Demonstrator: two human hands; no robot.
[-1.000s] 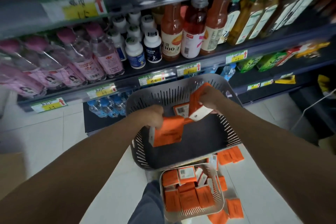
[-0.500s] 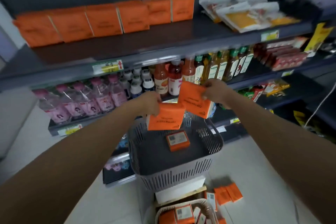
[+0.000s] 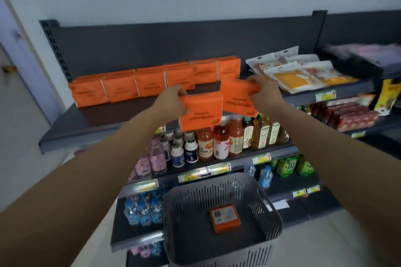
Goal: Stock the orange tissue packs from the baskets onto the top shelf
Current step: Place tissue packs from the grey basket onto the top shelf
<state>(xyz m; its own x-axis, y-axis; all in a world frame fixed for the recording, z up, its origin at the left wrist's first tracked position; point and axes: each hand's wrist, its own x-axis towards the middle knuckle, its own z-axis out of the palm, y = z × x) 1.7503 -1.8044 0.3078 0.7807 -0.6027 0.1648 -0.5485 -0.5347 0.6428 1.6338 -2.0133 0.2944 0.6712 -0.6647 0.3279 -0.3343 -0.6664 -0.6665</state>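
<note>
A: What in the left hand (image 3: 171, 102)?
B: A first orange pack (image 3: 201, 112), gripped tight by its left edge, with fingers curled round it. Held up in the air in front of the top shelf (image 3: 104, 121), right above the juice bottles (image 3: 221, 141). Words on it upside down.
A: And in the right hand (image 3: 263, 93)?
B: A second orange pack (image 3: 237, 97), gripped tight too, by its right end. Held a bit higher, near the right end of the packs on the shelf. Partly tucked behind the first one. Touching it or not? Hard to tell.
A: Any more up there?
B: Yes! A row of orange packs (image 3: 152, 81), standing side by side along the back of the top shelf. Just right of them, some flat snack bags (image 3: 303, 73).
A: And down low?
B: A grey basket (image 3: 188, 199) with slits in its walls, well below both hands. Inside, only a lone orange pack (image 3: 224, 217), lying flat near the middle, label up.
</note>
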